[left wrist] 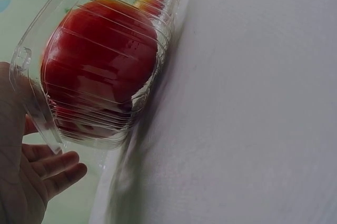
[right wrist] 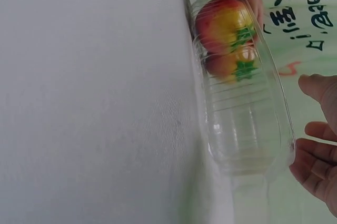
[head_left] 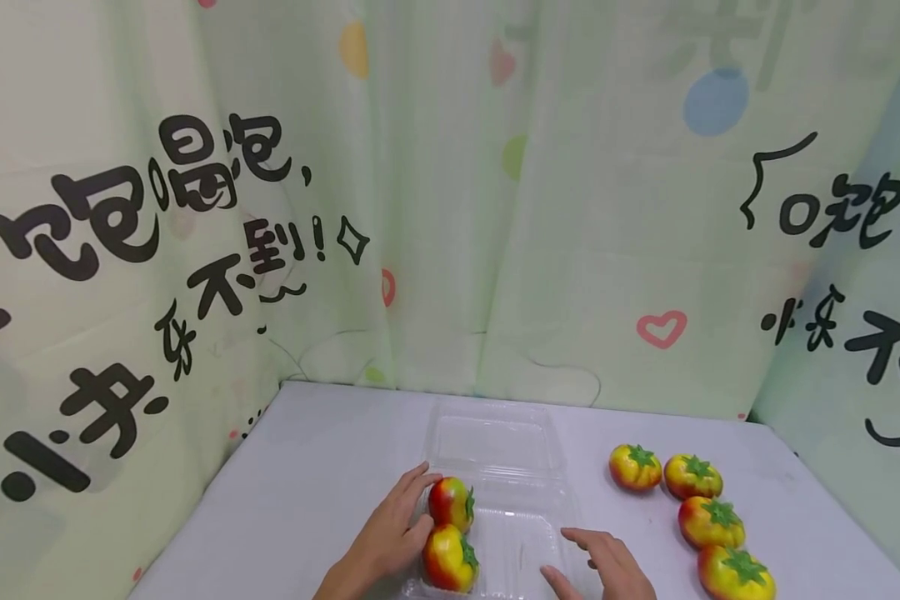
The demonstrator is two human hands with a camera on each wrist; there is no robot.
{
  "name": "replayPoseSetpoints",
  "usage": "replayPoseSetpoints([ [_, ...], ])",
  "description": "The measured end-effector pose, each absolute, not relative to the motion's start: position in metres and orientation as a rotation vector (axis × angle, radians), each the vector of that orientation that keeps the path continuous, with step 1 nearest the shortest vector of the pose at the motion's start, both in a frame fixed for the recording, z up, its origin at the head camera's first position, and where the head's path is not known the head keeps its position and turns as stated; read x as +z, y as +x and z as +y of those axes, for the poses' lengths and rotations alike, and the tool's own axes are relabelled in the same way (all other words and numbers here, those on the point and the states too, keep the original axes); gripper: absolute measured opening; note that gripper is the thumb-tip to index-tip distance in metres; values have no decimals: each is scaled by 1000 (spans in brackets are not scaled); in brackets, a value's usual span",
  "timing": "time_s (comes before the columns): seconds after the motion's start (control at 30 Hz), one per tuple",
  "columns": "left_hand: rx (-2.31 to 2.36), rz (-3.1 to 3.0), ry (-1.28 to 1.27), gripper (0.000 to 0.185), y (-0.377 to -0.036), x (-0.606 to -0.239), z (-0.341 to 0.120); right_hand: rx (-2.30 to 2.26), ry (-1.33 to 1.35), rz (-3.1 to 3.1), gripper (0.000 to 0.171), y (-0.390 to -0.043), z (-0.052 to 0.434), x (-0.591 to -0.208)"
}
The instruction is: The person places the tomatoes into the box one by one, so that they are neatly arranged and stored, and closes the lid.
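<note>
A clear plastic clamshell box [head_left: 521,533] lies with its lid [head_left: 495,442] folded back. Two red-yellow tomatoes [head_left: 444,557] with green leafy tops sit along the left side of its base, one behind the other. My left hand [head_left: 390,529] is at the box's left edge, its fingertips and thumb right at the tomatoes; in the left wrist view several fingers [left wrist: 58,171] extend loosely outside the rim. At the right edge is my right hand [head_left: 607,567], thumb and fingers spread apart with nothing between them. In the right wrist view, its fingertips [right wrist: 305,168] are right at the rim.
Several more tomatoes [head_left: 712,523] stand in a curved row on the white table [head_left: 330,450], right of the box. A pale green curtain [head_left: 450,208] with black lettering encloses the table's back and sides.
</note>
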State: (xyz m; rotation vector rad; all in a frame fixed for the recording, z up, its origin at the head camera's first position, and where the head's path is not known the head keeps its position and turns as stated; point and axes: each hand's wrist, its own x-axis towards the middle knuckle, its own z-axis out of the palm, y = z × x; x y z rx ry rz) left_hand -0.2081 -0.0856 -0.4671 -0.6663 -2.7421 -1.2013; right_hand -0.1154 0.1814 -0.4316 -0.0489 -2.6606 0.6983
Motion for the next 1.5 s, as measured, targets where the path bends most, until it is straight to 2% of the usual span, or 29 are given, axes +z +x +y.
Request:
replayPoseSetpoints([
  [0.33, -1201, -2735, -661, 48, -208, -468, -86, 744, -139, -2826, 58, -127, 204, -430],
  [0.83, -1217, -2757, -642, 49, -207, -466, -85, 742, -145, -2819, 53, -150, 231, -435],
  [1.5, -1216, -2753, -654, 48, -208, -468, -86, 684, -111, -2816, 57, -190, 254, -442],
])
